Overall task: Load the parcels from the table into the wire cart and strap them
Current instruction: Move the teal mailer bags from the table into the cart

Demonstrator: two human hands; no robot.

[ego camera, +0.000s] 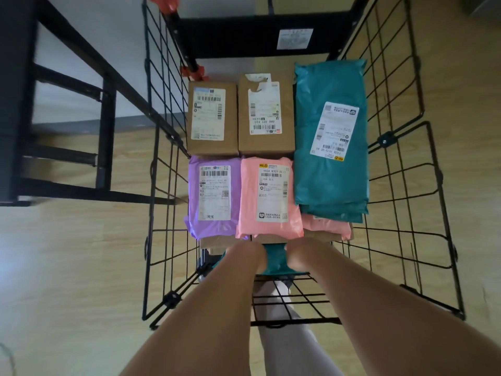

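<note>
I look straight down into a black wire cart (401,169) full of parcels. Two brown boxes (265,118) lie at the far side, beside a long teal mailer (330,137) on the right. A purple mailer (214,196) and a pink mailer (271,196) lie nearer me, on top of other parcels. At the near edge, my left hand (248,257) and my right hand (301,256) both reach down and grip a small teal mailer (275,260) between them. The fingers are tucked under and hidden.
A black metal table frame (67,104) stands to the left of the cart on the wooden floor. A black panel with a white label (295,38) closes the cart's far end, with red clamps (195,71) on its upright. My leg shows under the cart's near grid.
</note>
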